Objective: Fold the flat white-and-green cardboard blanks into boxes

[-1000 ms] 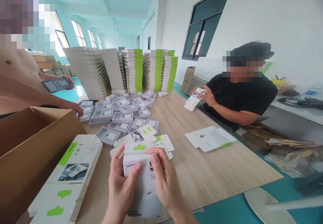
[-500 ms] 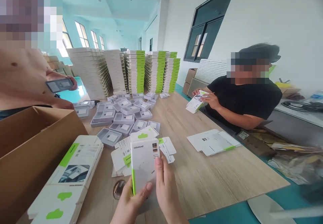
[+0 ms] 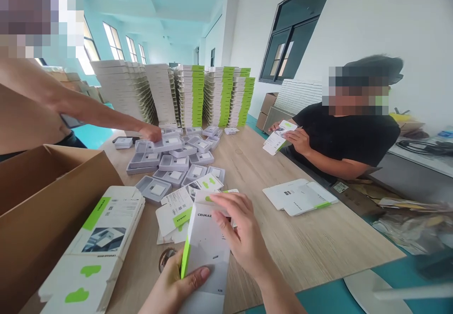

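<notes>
Retail box [image 3: 207, 252] at 6 o'clock; trays [image 3: 173, 163] at 12 on table [image 3: 300, 243], box stacks [image 3: 191, 97] behind; shipping carton [image 3: 42, 200] at 9; flat blanks [image 3: 299, 198] at 2.

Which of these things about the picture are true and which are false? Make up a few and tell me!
1. The left hand holds a white box with a green edge. True.
2. The right hand rests flat on the table, far from the box. False: it touches the top end of the white box.
3. The grey trays lie on the floor. False: they lie on the wooden table.
4. The person in the black shirt holds a white carton. True.
5. The brown cardboard box stands at the right. False: it stands at the left.
</notes>
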### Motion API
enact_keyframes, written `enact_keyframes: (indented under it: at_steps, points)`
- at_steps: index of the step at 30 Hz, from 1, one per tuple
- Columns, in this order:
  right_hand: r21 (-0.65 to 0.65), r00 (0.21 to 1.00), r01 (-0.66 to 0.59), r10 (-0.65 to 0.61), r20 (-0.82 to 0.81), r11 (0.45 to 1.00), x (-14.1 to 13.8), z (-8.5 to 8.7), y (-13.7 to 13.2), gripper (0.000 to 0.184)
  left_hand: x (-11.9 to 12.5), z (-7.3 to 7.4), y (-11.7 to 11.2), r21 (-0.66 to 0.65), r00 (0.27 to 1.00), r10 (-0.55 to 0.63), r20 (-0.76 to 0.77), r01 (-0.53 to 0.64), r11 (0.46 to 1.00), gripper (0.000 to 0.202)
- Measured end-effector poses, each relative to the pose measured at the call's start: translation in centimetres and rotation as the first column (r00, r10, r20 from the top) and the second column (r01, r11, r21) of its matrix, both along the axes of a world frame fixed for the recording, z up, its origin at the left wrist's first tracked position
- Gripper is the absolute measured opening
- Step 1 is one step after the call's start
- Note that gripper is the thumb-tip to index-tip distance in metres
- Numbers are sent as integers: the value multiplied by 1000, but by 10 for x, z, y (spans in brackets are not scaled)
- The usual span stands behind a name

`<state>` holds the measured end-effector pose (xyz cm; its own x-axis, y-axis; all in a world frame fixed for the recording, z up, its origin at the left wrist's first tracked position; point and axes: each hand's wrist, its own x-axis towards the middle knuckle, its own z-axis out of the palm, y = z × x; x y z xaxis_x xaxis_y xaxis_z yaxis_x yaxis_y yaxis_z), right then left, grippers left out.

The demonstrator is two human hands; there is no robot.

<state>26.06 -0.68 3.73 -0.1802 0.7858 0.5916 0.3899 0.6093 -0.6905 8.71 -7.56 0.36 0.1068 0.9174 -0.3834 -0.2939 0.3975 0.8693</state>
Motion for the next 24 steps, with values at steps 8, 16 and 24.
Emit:
enact_keyframes:
  at_steps: [8, 16, 24]
  points:
    - [102, 993, -74, 64, 97, 992, -17, -1, 0, 31, 0, 1, -1, 209, 973, 30, -227, 18, 978, 48]
    - [-120, 999, -49, 47, -18, 992, -7, -16, 3, 34, 12, -4, 0, 87, 993, 95, -72, -89, 992, 59]
    - [-651, 838, 61, -393, -378, 757, -31, -82, -54, 64, 14, -15, 8, -42, 980, 102, 169, -96, 994, 60]
